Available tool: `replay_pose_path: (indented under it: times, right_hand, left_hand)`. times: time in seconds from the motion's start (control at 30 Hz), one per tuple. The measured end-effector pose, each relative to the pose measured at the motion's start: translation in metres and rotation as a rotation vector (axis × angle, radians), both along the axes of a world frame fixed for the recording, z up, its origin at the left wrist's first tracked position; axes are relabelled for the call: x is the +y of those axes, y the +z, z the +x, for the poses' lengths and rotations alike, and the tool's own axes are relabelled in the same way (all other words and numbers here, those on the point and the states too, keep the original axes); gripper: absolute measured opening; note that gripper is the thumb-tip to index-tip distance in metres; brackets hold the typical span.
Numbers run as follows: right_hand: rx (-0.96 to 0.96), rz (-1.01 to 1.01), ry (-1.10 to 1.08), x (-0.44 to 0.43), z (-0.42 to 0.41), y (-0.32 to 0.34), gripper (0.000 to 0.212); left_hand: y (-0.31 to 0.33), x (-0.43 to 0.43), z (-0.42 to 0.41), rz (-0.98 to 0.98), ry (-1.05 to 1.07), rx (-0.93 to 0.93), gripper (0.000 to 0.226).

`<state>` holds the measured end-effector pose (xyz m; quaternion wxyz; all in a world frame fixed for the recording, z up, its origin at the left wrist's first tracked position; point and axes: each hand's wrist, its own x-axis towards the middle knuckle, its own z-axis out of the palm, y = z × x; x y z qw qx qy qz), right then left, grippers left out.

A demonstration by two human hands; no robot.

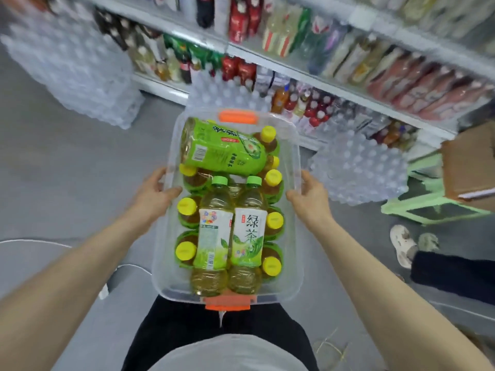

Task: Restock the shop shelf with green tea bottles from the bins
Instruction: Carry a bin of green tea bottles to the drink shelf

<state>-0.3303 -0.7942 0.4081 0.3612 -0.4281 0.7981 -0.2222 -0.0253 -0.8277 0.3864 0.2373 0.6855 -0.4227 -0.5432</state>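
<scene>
Head view. At the centre, a clear rectangular plastic bin (294, 156) with orange end handles, held up off the grey floor.

Gripped on the bin's left rim by the left hand (154, 190) — thumb laid over the rim edge, other fingers curled close together against the outer wall. Gripped on the bin's right rim by the right hand (310, 195) in the same way: thumb on the rim, fingers curled together outside the wall.

Inside the bin, upright along both long walls, green-labelled tea bottles with yellow caps (186, 206). Lying on top of them, side by side down the bin's middle, two pale green tea bottles with green caps (214, 231), caps towards the bin's far end. Across that far end, tilted on the upright ones, a large green-wrapped bottle or pack (222, 151) — cannot tell which.

Beyond the bin's far end, a white shop shelf (294, 73) packed with blurred drink bottles. Beyond the bin's far right corner, on the floor, shrink-wrapped packs of clear water bottles (359, 170). Right of the bin, a pale green plastic stool (428, 210), a brown cardboard box (466, 167) and another person's white shoe (403, 243).
</scene>
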Motion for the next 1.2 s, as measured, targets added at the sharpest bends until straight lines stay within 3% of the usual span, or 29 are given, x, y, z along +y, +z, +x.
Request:
replay_pose_path:
  times: [0.47,0.73,0.93,1.2]
  right_hand:
    - [-0.062,0.026,0.425,-0.300,0.189,-0.040,0.040]
    - [0.013,0.018,0.747,-0.471,0.319,-0.035,0.036]
    - [0.049,0.059,0.804,-0.574,0.415,-0.059,0.048]
    - [0.063,0.168,0.851,-0.714,0.507,-0.095,0.057]
  left_hand:
    - [-0.006,-0.184,0.195,0.064,0.380,-0.160,0.037]
    - [-0.012,-0.270,0.289,0.080,0.623,-0.125,0.036]
    - [-0.039,-0.366,0.380,0.081,0.649,-0.082,0.039]
    - [-0.062,-0.490,0.457,0.172,0.723,-0.155,0.038]
